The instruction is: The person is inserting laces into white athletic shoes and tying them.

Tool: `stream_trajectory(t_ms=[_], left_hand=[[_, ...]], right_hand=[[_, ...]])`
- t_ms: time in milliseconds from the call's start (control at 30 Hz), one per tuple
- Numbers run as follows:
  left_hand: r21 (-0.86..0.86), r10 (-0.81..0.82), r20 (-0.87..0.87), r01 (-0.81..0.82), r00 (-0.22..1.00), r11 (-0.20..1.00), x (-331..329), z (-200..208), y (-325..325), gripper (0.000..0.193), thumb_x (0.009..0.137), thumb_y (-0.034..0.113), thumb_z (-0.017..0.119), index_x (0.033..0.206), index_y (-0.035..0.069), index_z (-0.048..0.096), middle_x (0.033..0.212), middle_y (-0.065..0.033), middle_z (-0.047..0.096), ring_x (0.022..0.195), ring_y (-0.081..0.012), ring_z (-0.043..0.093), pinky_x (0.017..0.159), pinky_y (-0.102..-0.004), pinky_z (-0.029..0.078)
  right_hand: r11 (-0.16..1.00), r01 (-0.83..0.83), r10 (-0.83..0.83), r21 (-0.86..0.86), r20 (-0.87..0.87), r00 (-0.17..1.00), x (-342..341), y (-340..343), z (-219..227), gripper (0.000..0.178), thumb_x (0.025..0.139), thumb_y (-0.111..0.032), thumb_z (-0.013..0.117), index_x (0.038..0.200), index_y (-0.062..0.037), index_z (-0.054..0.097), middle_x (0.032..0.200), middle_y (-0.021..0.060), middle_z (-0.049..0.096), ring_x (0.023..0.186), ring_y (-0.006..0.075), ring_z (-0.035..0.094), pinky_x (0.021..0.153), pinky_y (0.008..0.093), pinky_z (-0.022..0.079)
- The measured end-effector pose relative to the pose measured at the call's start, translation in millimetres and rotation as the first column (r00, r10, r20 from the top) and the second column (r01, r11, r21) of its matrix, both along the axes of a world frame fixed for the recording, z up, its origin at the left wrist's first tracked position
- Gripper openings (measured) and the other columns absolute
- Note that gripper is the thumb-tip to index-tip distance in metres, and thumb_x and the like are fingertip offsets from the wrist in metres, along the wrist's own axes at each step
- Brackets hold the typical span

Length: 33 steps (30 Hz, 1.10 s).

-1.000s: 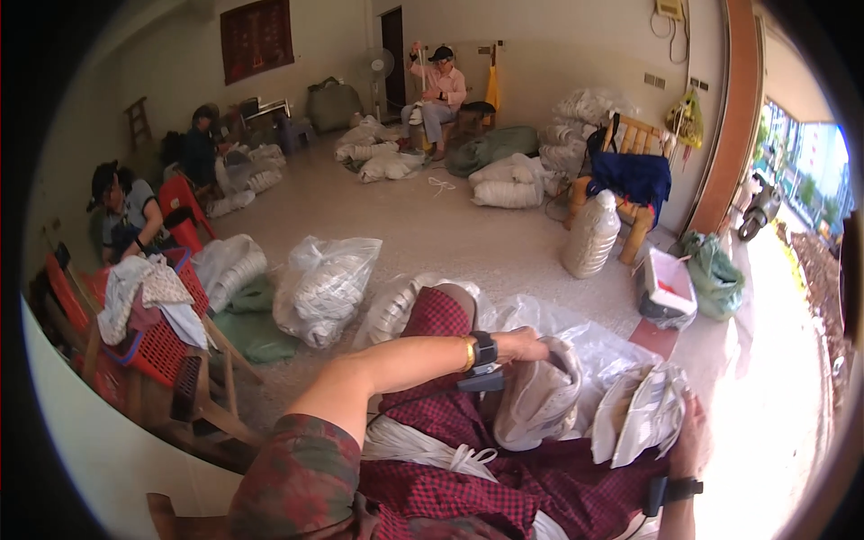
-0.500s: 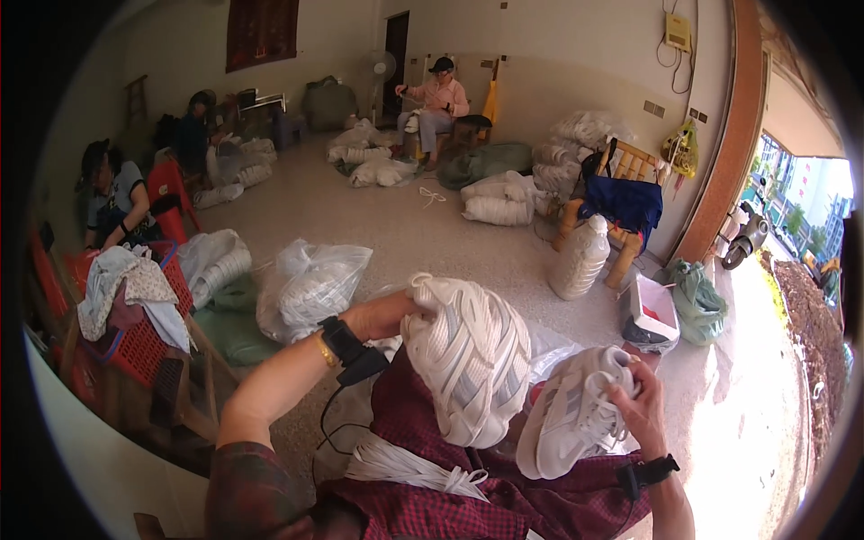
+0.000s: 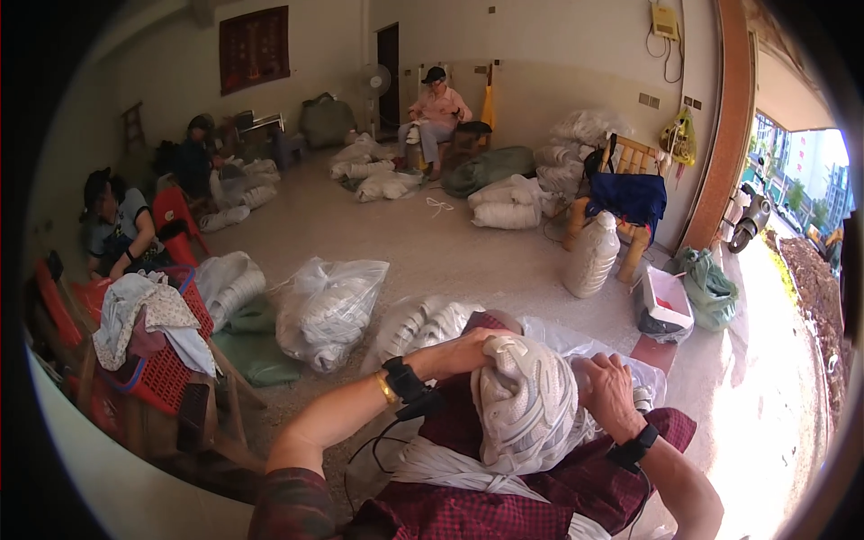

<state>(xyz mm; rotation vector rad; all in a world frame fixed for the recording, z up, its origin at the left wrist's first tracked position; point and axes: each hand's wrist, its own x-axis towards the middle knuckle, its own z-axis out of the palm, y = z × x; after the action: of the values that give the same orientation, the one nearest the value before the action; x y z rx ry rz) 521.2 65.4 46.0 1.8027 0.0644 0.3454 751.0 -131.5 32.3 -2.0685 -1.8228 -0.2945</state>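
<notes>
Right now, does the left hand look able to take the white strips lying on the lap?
Probably yes, but not at once: the left hand is occupied with the white shoe, which it would likely have to release. The white strips lie close by, with a good part uncovered.

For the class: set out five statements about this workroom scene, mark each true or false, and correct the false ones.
1. The left hand touches the upper end of the white footwear. True.
2. The blue cloth lies flat on the floor. False: it hangs on the bamboo chair.
3. A dark band is on each of the wearer's wrists. True.
4. The red basket has bottles piled on it. False: cloths drape over it.
5. The person in pink is standing. False: that person is seated.
</notes>
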Motion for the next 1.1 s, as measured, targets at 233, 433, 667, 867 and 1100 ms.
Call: stream_trajectory(t_ms=[233,433,667,867,1100], left_hand=[[0.132,0.008,-0.174,0.016,0.985,0.991,46.9,49.1,-1.8,0.038,0.095,0.011,0.061,0.132,0.005,0.061,0.127,-0.0096,0.065,0.116,-0.0171,0.058,0.102,-0.034,0.046],[0.059,0.059,-0.319,-0.043,0.946,0.997,99.9,46.1,6.1,0.053,0.088,0.038,0.07,0.129,0.004,0.064,0.124,-0.0122,0.067,0.111,-0.0243,0.063,0.087,-0.0413,0.054],[0.231,0.069,-0.528,0.065,0.847,0.971,169.8,32.4,-1.2,0.072,0.087,0.057,0.06,0.136,0.005,0.06,0.135,-0.019,0.06,0.116,-0.0375,0.063,0.082,-0.0504,0.056],[0.308,0.071,-0.529,0.113,0.846,0.945,176.7,18.1,-15.8,0.069,0.089,0.057,0.055,0.133,0.004,0.064,0.131,-0.0173,0.064,0.118,-0.0297,0.063,0.089,-0.0424,0.053],[0.395,0.233,-0.519,-0.011,0.823,0.919,166.0,15.6,-28.6,0.071,0.081,0.054,0.06,0.117,-0.006,0.068,0.119,-0.0235,0.068,0.109,-0.0317,0.067,0.083,-0.0461,0.055]], right_hand=[[0.975,-0.217,0.224,0.056,-0.264,0.938,36.4,4.4,-6.1,0.031,0.083,-0.01,0.065,0.113,-0.0009,0.068,0.094,0.0192,0.07,0.091,0.0325,0.064,0.08,0.04,0.049],[0.981,-0.001,0.135,0.195,-0.68,0.721,37.7,-26.9,6.7,0.043,0.105,-0.038,0.046,0.116,-0.003,0.067,0.099,0.0043,0.067,0.087,0.0127,0.063,0.075,0.0282,0.053],[0.98,0.188,-0.058,0.071,-0.794,0.606,42.1,-41.1,14.9,0.052,0.104,-0.047,0.046,0.126,-0.001,0.058,0.099,0.0102,0.062,0.078,0.0124,0.061,0.051,0.026,0.051],[0.995,0.092,-0.033,0.027,-0.802,0.597,25.1,-44.5,21.7,0.055,0.103,-0.045,0.046,0.135,-0.0005,0.049,0.104,0.0144,0.059,0.081,0.0197,0.062,0.052,0.0291,0.058],[0.999,-0.048,0.052,0.023,-0.602,0.797,48.3,-37.8,-6.8,0.052,0.106,-0.038,0.035,0.132,0.0047,0.049,0.1,0.0216,0.062,0.067,0.0272,0.07,0.053,0.0332,0.059]])
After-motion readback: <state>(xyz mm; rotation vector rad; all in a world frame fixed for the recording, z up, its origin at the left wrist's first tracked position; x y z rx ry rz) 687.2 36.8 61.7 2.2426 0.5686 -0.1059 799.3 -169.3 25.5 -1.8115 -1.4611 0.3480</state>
